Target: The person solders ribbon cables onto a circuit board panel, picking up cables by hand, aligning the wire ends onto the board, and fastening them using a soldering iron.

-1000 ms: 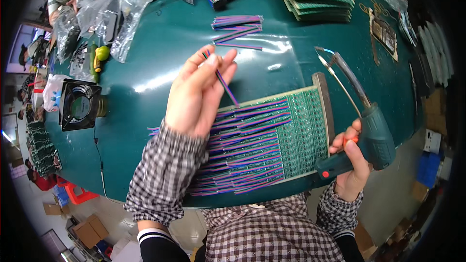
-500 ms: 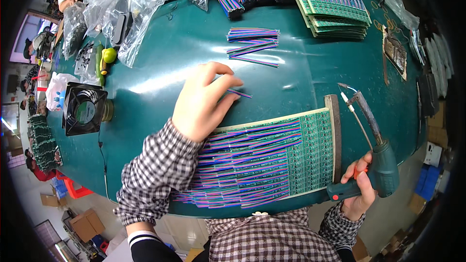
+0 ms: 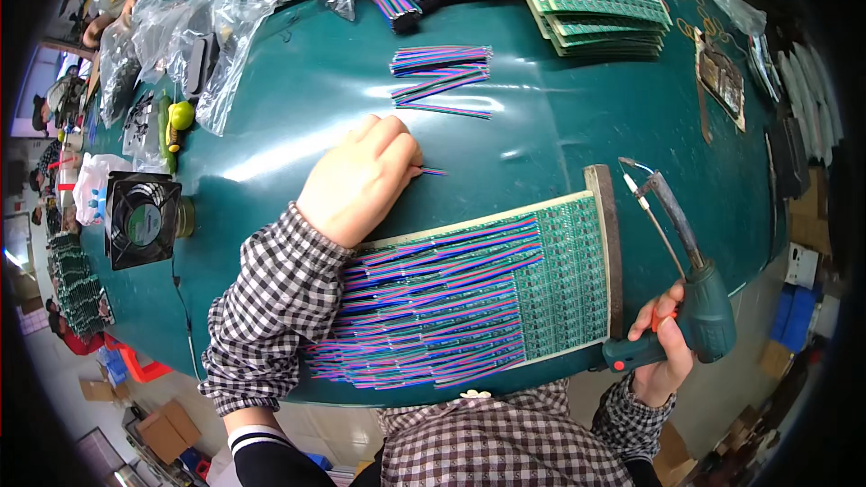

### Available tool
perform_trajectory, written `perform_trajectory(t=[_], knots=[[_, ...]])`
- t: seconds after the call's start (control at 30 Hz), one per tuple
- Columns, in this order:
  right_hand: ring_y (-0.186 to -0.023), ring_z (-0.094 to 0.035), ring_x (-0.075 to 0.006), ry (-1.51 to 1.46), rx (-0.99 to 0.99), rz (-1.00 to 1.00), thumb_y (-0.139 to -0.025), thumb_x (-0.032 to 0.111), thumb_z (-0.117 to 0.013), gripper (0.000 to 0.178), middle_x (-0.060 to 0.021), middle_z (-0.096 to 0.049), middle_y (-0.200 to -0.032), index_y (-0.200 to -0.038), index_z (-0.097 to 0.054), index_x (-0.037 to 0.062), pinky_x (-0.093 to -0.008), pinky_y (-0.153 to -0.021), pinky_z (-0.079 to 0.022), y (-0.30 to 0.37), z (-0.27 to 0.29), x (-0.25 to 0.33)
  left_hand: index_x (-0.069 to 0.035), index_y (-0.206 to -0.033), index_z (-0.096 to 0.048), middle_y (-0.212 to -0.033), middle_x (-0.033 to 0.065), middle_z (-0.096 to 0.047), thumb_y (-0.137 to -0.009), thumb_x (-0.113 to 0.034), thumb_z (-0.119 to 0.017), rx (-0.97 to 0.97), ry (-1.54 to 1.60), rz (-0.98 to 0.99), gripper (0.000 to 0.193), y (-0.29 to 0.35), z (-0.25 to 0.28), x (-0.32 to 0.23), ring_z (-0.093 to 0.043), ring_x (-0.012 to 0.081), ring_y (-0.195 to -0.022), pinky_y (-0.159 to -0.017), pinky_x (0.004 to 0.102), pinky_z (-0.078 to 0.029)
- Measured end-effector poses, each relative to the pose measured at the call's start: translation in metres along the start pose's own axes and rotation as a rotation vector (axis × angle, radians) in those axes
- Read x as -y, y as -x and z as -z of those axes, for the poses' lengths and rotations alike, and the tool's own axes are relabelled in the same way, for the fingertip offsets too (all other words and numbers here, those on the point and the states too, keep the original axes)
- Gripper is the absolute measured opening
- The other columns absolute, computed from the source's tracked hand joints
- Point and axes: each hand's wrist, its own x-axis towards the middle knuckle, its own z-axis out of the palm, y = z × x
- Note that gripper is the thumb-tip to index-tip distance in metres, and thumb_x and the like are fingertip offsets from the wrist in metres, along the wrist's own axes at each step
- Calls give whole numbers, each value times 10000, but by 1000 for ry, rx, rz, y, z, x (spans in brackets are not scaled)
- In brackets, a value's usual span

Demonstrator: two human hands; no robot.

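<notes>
My left hand (image 3: 363, 182) is closed on a short multicoloured ribbon wire (image 3: 436, 172), one end of which sticks out past the fingertips. Just below it lies a green circuit board panel (image 3: 568, 275) with rows of ribbon wires (image 3: 433, 307) across its left and middle part. A dark strip (image 3: 604, 252) runs along the panel's right edge. In my right hand (image 3: 666, 343) is a dark green soldering gun (image 3: 708, 316), its trigger under my fingers and its tip pointing up and away. A small pile of loose ribbon wires (image 3: 442, 61) lies beyond my left hand.
Bundled wires (image 3: 392, 0) and stacked wired panels (image 3: 613, 22) lie at the far side. To the left stand a black fan (image 3: 142, 221) with a cord, plastic bags (image 3: 230, 54) and a yellow-green round object (image 3: 181, 114). Rubber bands (image 3: 713, 29) and a dark-stained tray (image 3: 722, 81) are at right.
My left fingers have closed in tighter around the ribbon wire, and less of it shows. The whole view has shifted slightly. My right hand keeps its hold on the soldering gun.
</notes>
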Motion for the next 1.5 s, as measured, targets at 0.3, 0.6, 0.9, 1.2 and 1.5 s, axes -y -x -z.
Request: perform_trajectory(t=[0.3, 0.6, 0.9, 1.2, 1.5], knots=[[-815, -676, -256, -82, 41, 31, -928, 165, -667, 449, -126, -607, -986, -1284, -519, -64, -366, -641, -628, 4, 14, -4, -15, -1058, -647, -944, 132, -651, -941, -8, -664, -129, 265, 196, 118, 14, 31, -9, -659, 277, -806, -726, 327, -539], [-1067, -700, -353, 64, 105, 42, -985, 408, -650, 651, -192, -637, -1116, -1368, -485, -93, -425, -785, -678, 19, 39, -1, -19, -1043, -700, -927, 122, -628, -855, 4, -759, -9, 574, 244, 198, 11, -1, -132, -627, 253, -791, -685, 330, -519], [-1048, -678, -337, 131, 13, 49, -977, 364, -670, 652, -192, -629, -1129, -1379, -492, -116, -431, -806, -664, 42, 52, -4, 8, -1069, -651, -988, 71, -583, -759, -169, -633, -27, -90, -142, 357, 18, -24, -136, -603, 172, -846, -628, 294, -519], [-967, -669, -279, 269, 86, 8, -972, 368, -646, 662, -134, -630, -987, -1356, -495, -150, -355, -852, -594, 60, 45, 4, 14, -1122, -711, -1064, 98, -642, -769, -101, -696, -33, -24, -176, 371, 15, -28, -130, -649, 192, -839, -650, 294, -554], [-811, -698, -243, 276, -2, -173, -800, 402, -886, 669, -118, -688, -871, -1170, -594, -73, -396, -772, -594, 69, 27, 8, 6, -1111, -722, -1066, 95, -645, -766, -101, -700, -69, -5, -160, 362, 19, -31, -131, -649, 195, -838, -658, 293, -544]])
